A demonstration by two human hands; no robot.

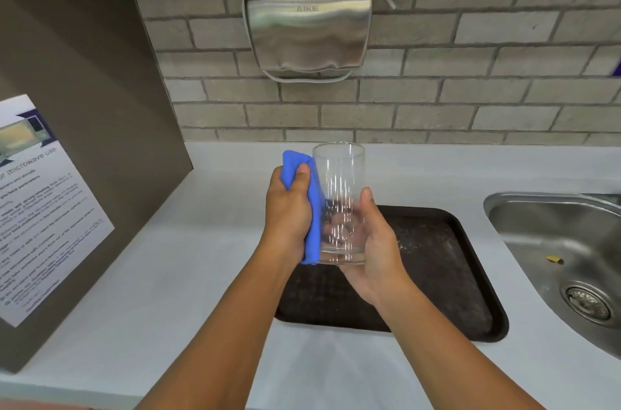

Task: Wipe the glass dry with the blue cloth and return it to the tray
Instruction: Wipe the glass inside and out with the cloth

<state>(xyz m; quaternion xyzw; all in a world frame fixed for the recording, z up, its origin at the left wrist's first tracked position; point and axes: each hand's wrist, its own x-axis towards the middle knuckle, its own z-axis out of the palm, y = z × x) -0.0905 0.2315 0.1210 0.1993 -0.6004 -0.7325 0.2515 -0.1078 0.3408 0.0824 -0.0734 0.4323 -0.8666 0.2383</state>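
Drying in progress: the person is holding a clear, straight-sided tumbler [339, 204] upright above the near-left part of a dark brown serving tray [447, 272], which is lying on the pale bench [188, 261] beside a stainless sink [551, 238]. The right hand [369, 241] is cupping the lower half of the tumbler from the right and beneath, its grip closed on the glass with the thumb lying up the near wall. The left hand [290, 208] is clamping a folded blue cloth [311, 218], thumb on top, and is pressing the cloth flat against the tumbler's left outer wall from near the rim down to the base.

Handling, as a judgement: the tumbler is probably light but rigid, brittle and slippery if damp, so a wrap around the lower wall with support under the thicker base is likely safest; pinching the thin rim is inviting a slip or a chip. The cloth is soft and pliable, conforming to the curve, and its nap is probably adding friction on that side. The interior is not yet being reached by the cloth; only the outside is being wiped.

Legible writing: the steel hand dryer [308, 26] on the brick wall is bearing the brand "AIKE"; the printed notice [43, 208] at left is showing the words "microwave use", with its smaller text too blurred to read.
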